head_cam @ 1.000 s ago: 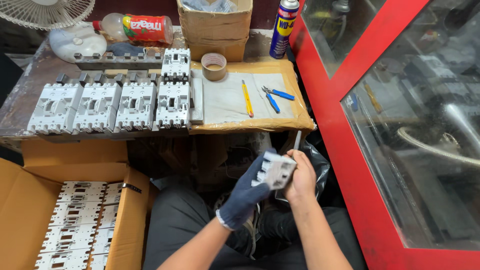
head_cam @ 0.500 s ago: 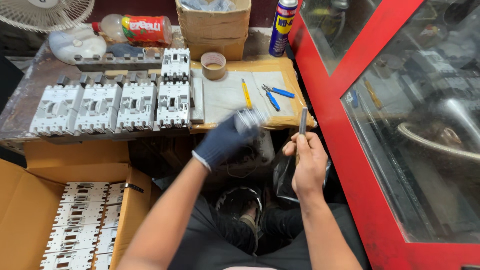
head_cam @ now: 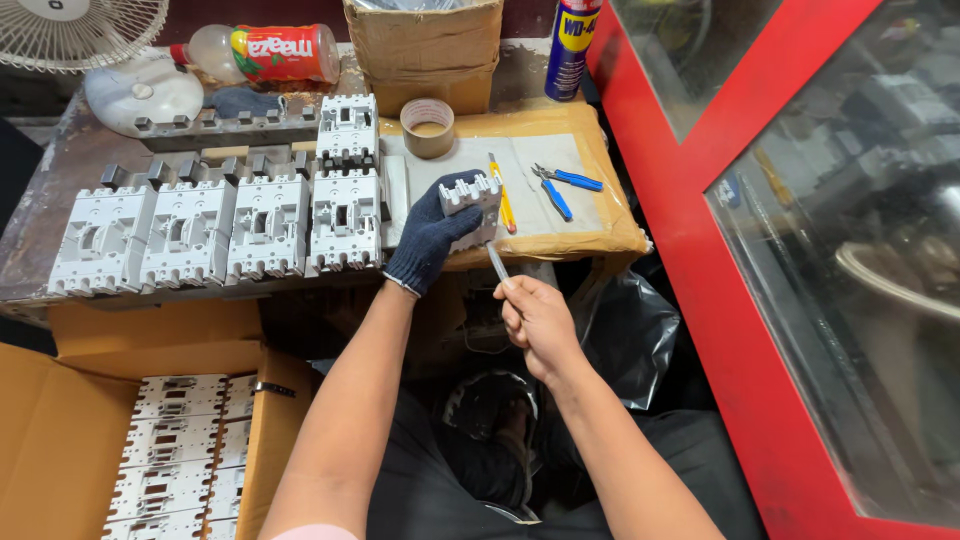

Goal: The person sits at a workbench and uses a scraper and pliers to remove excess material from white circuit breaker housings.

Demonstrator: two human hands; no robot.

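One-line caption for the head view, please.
Gloved left hand sets a grey breaker on the workbench; right hand holds a screwdriver.

The gloved left hand [head_cam: 432,238] covers most of the white breaker housing [head_cam: 472,195] in its grip at frame centre, leaving only the top edge visible. The right hand [head_cam: 535,322] hides the handle of its thin metal tool [head_cam: 496,262]. The fan [head_cam: 75,25] at upper left and the carton [head_cam: 60,440] at lower left are cut off by the frame. Everything behind the glass [head_cam: 830,230] at right is blurred.
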